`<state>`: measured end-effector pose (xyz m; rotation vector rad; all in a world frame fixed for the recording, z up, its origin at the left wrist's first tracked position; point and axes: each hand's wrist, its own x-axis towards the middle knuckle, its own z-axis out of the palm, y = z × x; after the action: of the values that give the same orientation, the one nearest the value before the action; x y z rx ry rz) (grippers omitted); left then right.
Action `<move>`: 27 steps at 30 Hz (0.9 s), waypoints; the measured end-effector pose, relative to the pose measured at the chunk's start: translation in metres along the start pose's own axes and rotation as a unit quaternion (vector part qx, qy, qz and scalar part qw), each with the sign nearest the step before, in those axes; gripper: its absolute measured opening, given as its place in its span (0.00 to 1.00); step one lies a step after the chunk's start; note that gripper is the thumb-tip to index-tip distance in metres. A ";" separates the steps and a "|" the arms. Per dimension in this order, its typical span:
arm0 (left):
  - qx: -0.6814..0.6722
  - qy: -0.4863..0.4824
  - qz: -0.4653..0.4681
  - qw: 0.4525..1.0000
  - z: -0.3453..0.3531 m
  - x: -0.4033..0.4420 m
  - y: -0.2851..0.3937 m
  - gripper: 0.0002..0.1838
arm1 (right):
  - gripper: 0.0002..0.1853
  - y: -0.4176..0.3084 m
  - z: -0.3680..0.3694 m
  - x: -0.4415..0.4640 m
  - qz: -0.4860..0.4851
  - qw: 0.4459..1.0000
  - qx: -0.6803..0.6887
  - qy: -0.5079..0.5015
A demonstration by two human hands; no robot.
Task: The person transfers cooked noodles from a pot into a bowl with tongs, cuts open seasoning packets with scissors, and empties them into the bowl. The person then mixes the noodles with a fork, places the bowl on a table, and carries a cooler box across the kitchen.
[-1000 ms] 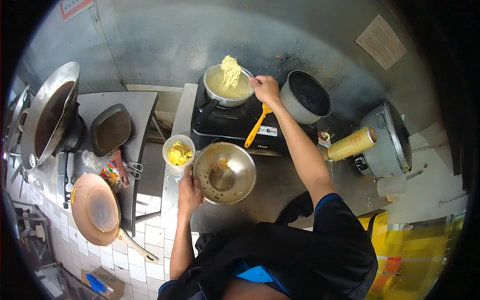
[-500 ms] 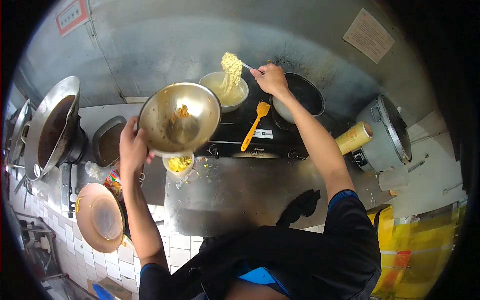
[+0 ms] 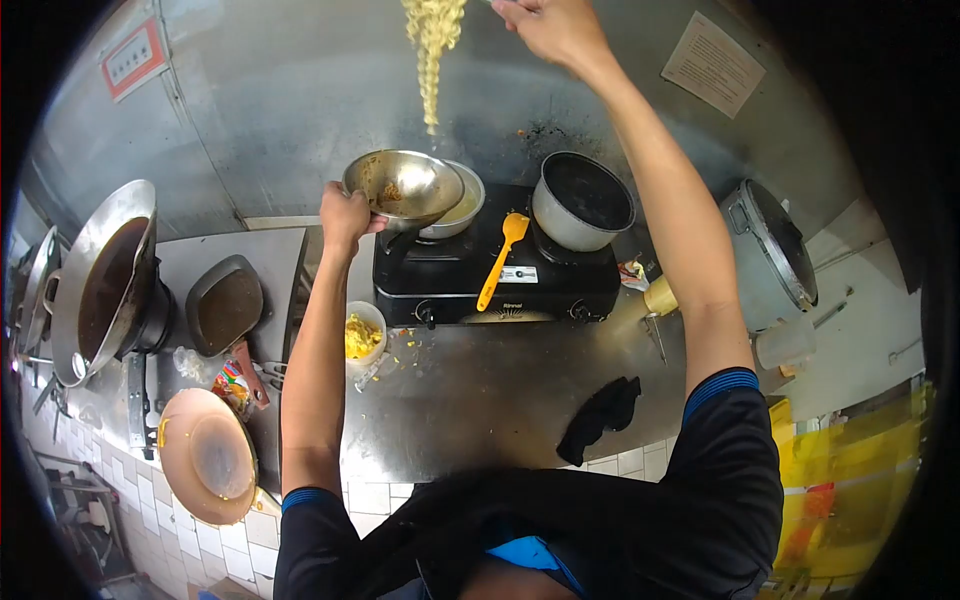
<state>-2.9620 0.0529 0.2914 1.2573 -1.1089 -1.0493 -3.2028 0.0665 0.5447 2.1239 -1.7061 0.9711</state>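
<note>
My left hand (image 3: 347, 212) grips the rim of a steel mixing bowl (image 3: 425, 185) with brown-orange sauce or paste inside. The bowl is tilted and partly covers a light pot (image 3: 466, 208) on the left burner. High at the top edge, my right hand (image 3: 555, 30) is closed around a thin metal utensil, mostly out of frame. Yellow curly noodles (image 3: 432, 50) hang from it in a long strand above the bowl. A yellow-orange spatula (image 3: 502, 262) lies on the black two-burner stove (image 3: 460, 285), between the pots.
A dark-topped pot (image 3: 582, 205) stands on the right burner. A tub of yellow food (image 3: 364, 333) and a black cloth (image 3: 600, 418) lie on the steel counter (image 3: 470, 400). To the left are a large wok (image 3: 140, 200), a square pan (image 3: 225, 300) and a tan frying pan (image 3: 208, 455).
My right hand has lifted the noodles up from the pot, and they hang longer. My left hand has carried the bowl forward, toward the pot.
</note>
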 end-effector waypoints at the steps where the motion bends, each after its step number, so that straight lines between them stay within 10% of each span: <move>1: -0.004 -0.001 -0.003 1.000 0.002 -0.001 0.000 0.25 | 0.21 -0.013 -0.007 -0.006 0.001 1.000 0.008 -0.001; 9: -0.044 -0.002 0.028 0.999 -0.020 -0.025 0.011 0.21 | 0.21 -0.007 0.071 -0.083 -0.092 0.967 -0.045 -0.234; 27: -0.143 -0.033 -0.053 0.988 -0.030 -0.036 -0.011 0.15 | 0.20 0.001 0.038 -0.071 -0.254 0.953 -0.116 -0.113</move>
<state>-2.9383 0.0928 0.2787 1.0667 -0.9110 -1.2880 -3.1976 0.0996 0.4713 2.3939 -1.1755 0.3751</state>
